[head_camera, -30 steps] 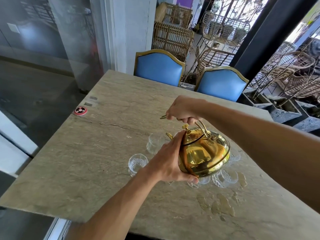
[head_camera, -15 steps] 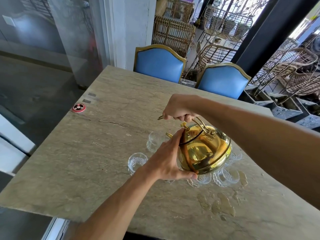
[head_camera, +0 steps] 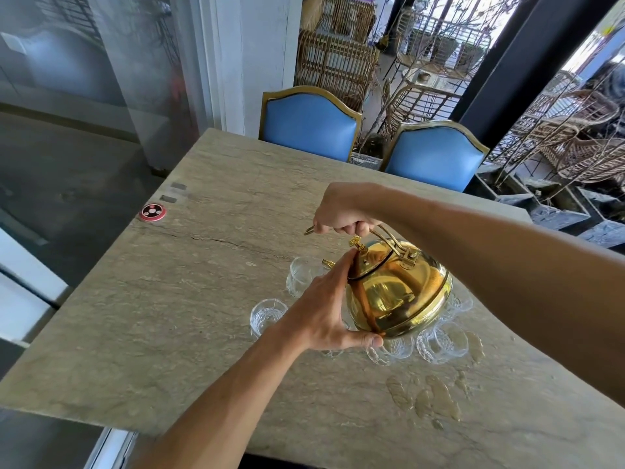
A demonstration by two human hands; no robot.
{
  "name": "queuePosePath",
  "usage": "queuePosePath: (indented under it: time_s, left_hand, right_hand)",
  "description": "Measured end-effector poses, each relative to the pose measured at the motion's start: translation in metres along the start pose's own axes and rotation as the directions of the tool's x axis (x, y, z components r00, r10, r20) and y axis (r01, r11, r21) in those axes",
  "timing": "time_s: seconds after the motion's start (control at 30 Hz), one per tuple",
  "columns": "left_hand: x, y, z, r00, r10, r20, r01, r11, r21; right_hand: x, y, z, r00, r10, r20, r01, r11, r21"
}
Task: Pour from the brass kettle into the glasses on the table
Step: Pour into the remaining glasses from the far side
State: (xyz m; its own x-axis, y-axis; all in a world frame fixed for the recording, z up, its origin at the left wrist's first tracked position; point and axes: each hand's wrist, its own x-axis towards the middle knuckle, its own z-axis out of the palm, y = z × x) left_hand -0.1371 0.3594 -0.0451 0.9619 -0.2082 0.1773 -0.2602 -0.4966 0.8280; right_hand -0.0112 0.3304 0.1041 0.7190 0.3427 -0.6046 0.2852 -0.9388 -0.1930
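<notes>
A shiny brass kettle [head_camera: 399,296] hangs tilted to the left above a cluster of several clear glasses on the stone table [head_camera: 189,299]. My right hand [head_camera: 341,214] is closed around its wire handle from above. My left hand [head_camera: 324,309] presses against the kettle's left side and lid, thumb under the body. The spout tip [head_camera: 327,263] points down over a glass [head_camera: 301,275] at the far left of the cluster. Another glass [head_camera: 267,314] stands nearer, left of my left hand. Two more glasses [head_camera: 439,343] show below the kettle; others are hidden by it.
Spilled puddles [head_camera: 436,397] wet the table near the front right. A small red round button [head_camera: 153,211] lies by the left edge. Two blue chairs [head_camera: 309,125] stand at the far side. The table's left and front edges drop to a dark floor.
The kettle has tipped a little further to the left, its lid side lower. Both hands keep the same hold on it.
</notes>
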Motion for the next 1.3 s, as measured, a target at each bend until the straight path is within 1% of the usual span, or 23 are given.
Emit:
queuePosePath:
  time_s: [0.23, 0.57, 0.67, 0.93, 1.1, 1.3]
  left_hand:
    - [0.0, -0.003, 0.001, 1.0, 0.017, -0.006, -0.018, 1.0, -0.018]
    - [0.002, -0.009, 0.006, 1.0, -0.003, -0.011, 0.003, 0.996, -0.084]
    - [0.002, -0.011, 0.008, 1.0, -0.007, -0.024, 0.004, 0.995, -0.099]
    - [0.004, -0.008, 0.007, 0.999, 0.001, -0.049, -0.005, 0.996, -0.094]
    - [0.006, -0.008, 0.007, 1.0, -0.005, -0.027, 0.004, 0.998, -0.059]
    - [0.006, -0.008, 0.013, 0.999, -0.015, -0.033, 0.012, 0.996, -0.089]
  right_hand:
    - [-0.002, -0.003, 0.0, 1.0, 0.006, -0.005, -0.006, 1.0, -0.012]
    - [-0.005, -0.007, 0.0, 1.0, -0.003, 0.0, 0.003, 0.999, -0.046]
    - [-0.004, -0.008, 0.0, 1.0, -0.008, -0.001, 0.008, 1.0, -0.029]
    - [-0.004, -0.008, -0.001, 1.0, -0.005, 0.005, 0.005, 1.0, -0.023]
    - [-0.005, -0.008, -0.003, 1.0, 0.0, 0.009, 0.0, 1.0, -0.03]
    - [-0.005, -0.007, -0.001, 1.0, 0.027, -0.002, -0.027, 0.998, -0.061]
